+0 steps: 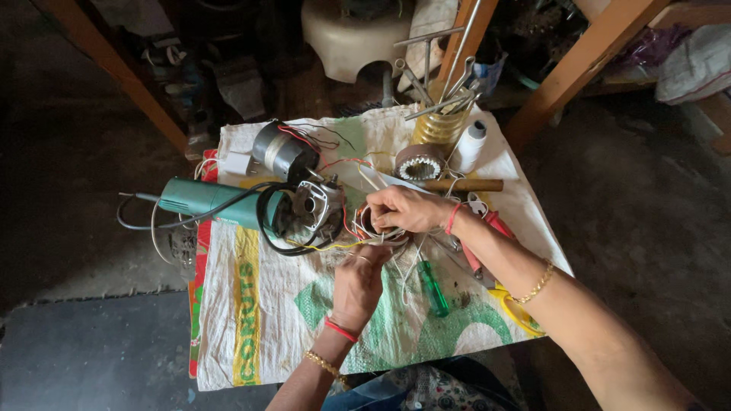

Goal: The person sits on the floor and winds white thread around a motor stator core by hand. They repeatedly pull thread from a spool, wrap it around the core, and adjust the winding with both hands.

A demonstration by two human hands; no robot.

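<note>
1. White woven sack cloth [289, 320], printed with green and yellow, covers the work surface; every place below is told against it.
2. A green angle grinder [209, 199] lies across the cloth's left edge, its black cord [268, 228] looped at its head end, towards the cloth's middle.
3. A grey metal gear housing [316, 204] sits at the grinder's head, near the middle of the cloth.
4. A black cylindrical motor part [283, 149] with red wires rests on the cloth's far left part.
5. A yellowish jar [442, 125] full of spanners and metal rods stands at the cloth's far edge, a white bottle [470, 144] just beside it.
6. A round wound stator [419, 161] lies in front of the jar, with a wooden handle [464, 185] close by it on the cloth.
7. The right hand [407, 209], near the cloth's middle, is curled over a small coil ring [379, 228] and pinches its thin wires; most of the ring is hidden under the fingers.
8. The left hand [358, 285], on the near side of the ring, reaches up with its fingertips at the ring's lower rim and wires; whether it grips them I cannot tell.
9. A green-handled screwdriver [432, 288] lies on the cloth just right of the left hand.
</note>
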